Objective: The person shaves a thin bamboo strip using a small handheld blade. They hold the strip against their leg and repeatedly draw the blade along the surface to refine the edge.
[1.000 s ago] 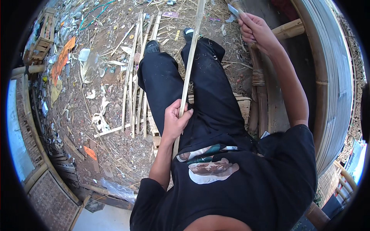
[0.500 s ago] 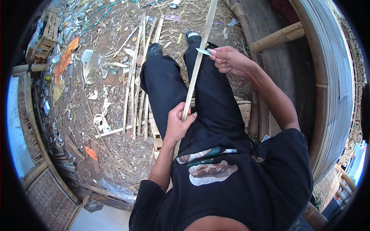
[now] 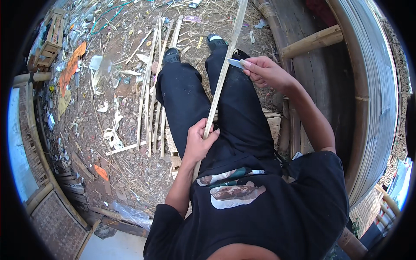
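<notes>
A long, pale bamboo strip (image 3: 222, 78) slants up and away from my lap, between and over my legs. My left hand (image 3: 200, 141) is wrapped round its lower part, thumb on top. Farther along, my right hand (image 3: 268, 73) grips a small knife (image 3: 236, 63) whose handle is mostly hidden in the fingers. The blade points left, its tip at the right edge of the strip; whether it touches the wood I cannot tell. Several similar strips (image 3: 149, 91) lie on the ground left of my legs.
Litter and shavings cover the dirt ground. A wooden crate (image 3: 51, 41) stands at the far left. On my right are a bamboo pole (image 3: 314, 42) and a bundle of long thin strips (image 3: 376, 99). Lower left lies a clear plastic bag (image 3: 132, 215), near a woven panel (image 3: 56, 219).
My right hand has moved slightly right and toward me with the knife, the blade now turned differently. My left hand keeps its hold on the strip.
</notes>
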The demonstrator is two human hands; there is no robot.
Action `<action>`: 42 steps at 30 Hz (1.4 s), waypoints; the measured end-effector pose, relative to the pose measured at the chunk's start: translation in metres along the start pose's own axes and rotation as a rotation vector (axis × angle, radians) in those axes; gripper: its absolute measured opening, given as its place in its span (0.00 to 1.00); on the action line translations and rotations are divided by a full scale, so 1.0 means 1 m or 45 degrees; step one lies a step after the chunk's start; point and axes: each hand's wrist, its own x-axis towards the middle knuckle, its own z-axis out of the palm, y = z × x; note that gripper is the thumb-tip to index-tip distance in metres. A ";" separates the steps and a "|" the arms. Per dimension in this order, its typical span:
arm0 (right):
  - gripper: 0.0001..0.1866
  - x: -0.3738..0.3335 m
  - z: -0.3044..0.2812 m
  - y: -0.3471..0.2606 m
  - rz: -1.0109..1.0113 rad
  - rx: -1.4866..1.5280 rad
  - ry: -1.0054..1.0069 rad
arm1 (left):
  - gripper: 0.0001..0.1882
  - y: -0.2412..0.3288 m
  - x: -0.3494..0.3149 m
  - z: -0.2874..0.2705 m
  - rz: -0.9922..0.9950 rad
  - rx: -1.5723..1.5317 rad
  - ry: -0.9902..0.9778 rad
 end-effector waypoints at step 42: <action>0.18 0.024 0.009 0.000 0.070 -0.005 0.279 | 0.11 0.002 -0.002 -0.002 -0.072 -0.131 0.022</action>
